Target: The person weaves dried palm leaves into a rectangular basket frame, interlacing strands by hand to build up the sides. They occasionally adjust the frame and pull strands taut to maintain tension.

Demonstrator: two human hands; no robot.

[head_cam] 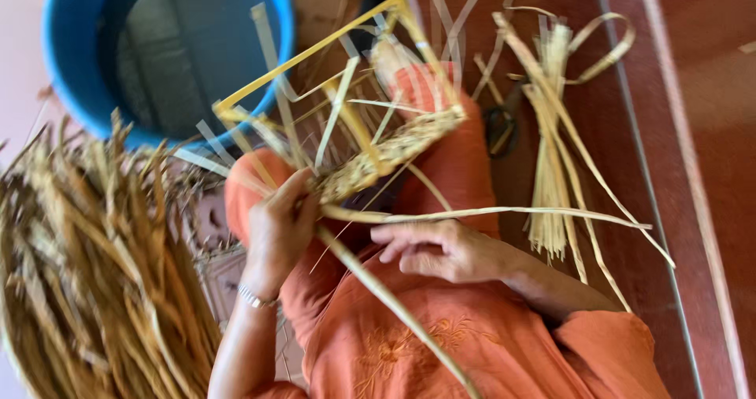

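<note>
Tub: a blue tub (71,60) stands at the upper left; its inside looks dark, contents unclear.
Weaving: a half-woven straw piece (386,151) with a yellow strip frame rests on the lap, over the orange cloth (441,336).
Left hand: the left hand (279,230) pinches the weaving's lower edge, fingers closed on it.
Right hand: the right hand (441,249) lies loosely curled under a long strip (488,212), fingertips touching it.
Around: a heap of dry straw (94,265) at left; a bundle of strips (551,147) and dark scissors (500,123) on the red floor at right.
</note>
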